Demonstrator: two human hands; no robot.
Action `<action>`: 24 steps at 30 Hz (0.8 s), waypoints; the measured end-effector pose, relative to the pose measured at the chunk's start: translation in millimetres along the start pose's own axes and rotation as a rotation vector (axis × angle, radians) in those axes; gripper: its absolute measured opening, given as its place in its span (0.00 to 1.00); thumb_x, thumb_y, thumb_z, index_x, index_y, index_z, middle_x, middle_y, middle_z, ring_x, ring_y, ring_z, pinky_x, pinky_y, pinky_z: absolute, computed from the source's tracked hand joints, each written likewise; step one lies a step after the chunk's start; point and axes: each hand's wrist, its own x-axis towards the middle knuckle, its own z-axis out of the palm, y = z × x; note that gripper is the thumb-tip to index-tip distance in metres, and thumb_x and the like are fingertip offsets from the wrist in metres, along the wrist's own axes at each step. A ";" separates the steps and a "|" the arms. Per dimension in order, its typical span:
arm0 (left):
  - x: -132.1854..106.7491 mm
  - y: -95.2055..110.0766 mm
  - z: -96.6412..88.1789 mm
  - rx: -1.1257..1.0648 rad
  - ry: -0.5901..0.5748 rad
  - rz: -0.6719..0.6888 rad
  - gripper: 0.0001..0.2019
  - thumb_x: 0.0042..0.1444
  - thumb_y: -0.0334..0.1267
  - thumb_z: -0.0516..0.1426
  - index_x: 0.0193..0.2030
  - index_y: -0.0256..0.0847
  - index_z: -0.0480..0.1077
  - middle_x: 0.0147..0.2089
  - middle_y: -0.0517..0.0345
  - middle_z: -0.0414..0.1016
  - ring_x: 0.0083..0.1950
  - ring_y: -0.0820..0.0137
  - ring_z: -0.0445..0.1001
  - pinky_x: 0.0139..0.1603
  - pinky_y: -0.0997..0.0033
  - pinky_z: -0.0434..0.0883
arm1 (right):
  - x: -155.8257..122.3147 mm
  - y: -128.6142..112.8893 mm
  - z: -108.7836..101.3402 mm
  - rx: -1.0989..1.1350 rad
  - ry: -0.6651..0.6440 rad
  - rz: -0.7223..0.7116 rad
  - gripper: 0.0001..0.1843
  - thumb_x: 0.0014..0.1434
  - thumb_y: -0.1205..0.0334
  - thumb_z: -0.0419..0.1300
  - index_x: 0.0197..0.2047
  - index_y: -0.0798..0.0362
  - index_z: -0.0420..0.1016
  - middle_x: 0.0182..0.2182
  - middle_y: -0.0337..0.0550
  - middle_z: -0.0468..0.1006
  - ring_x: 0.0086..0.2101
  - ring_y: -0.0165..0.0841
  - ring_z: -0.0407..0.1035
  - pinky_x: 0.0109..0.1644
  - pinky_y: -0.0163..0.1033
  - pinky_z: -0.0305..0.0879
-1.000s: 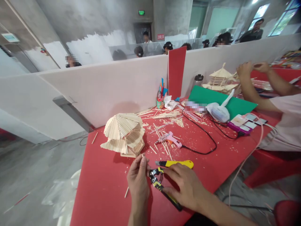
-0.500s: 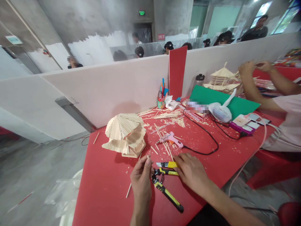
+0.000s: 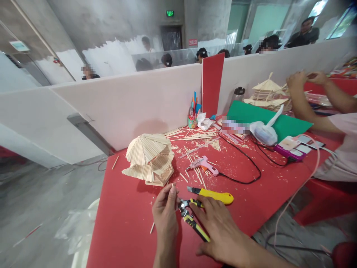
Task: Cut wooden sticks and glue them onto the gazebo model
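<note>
My left hand is closed in a pinch, with the pale tip of a small wooden stick showing between thumb and fingers. Beside it lie the yellow-and-black pruning shears, their handles spread apart. My right hand reaches over these handles, fingers on the upper one and thumb below the lower one; it covers their ends. Just beyond the hand, a yellow utility knife rests on the table with its blade out. A small pavilion model of wooden sticks stands behind my left hand.
On the red table lie a pink glue gun with a black cord, loose sticks and wood scraps. A pen holder stands by the white partition. At right are a purple power strip and a co-worker's hands.
My right hand has left the utility knife and moved down and left onto the shears' handles. The knife now lies fully in view. My left hand keeps its pinch.
</note>
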 end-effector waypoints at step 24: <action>-2.4 3.1 -1.6 0.013 0.036 0.017 0.17 0.39 0.45 0.72 0.35 0.40 0.80 0.23 0.63 0.72 0.23 0.78 0.65 0.24 0.79 0.65 | 13.3 36.3 -44.5 1.713 -0.395 0.241 0.40 0.70 0.61 0.22 0.56 0.44 0.75 0.54 0.49 0.76 0.53 0.35 0.72 0.53 0.45 0.68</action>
